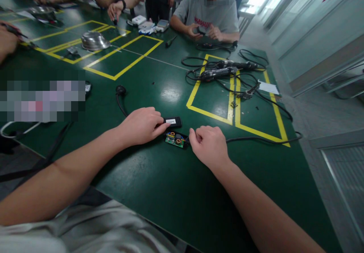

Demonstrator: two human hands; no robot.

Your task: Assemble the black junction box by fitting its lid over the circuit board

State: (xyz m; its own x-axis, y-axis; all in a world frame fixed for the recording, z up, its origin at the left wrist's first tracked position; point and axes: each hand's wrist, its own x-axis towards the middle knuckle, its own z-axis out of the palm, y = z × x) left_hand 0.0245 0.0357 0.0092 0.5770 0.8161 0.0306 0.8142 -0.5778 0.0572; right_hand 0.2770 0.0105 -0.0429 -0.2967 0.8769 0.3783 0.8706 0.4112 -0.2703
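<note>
My left hand (143, 126) is closed at the left end of a black case piece with a white label (171, 122); its fingertips are partly hidden. Just below that piece, a green circuit board (174, 140) with copper coils and blue parts lies in a dark shell on the green table (142, 181). My right hand (209, 147) is curled at the right end of the board, by a black cable (264, 141) that runs off to the right. What its fingers pinch is too small to make out.
Two black electric screwdrivers (217, 73) with looped cords lie ahead right within yellow tape. A black plug (121, 90) stands ahead left. Farther off are a metal bowl (94, 41), a green-handled screwdriver (170, 41) and a person in a grey shirt (210, 18) across the table.
</note>
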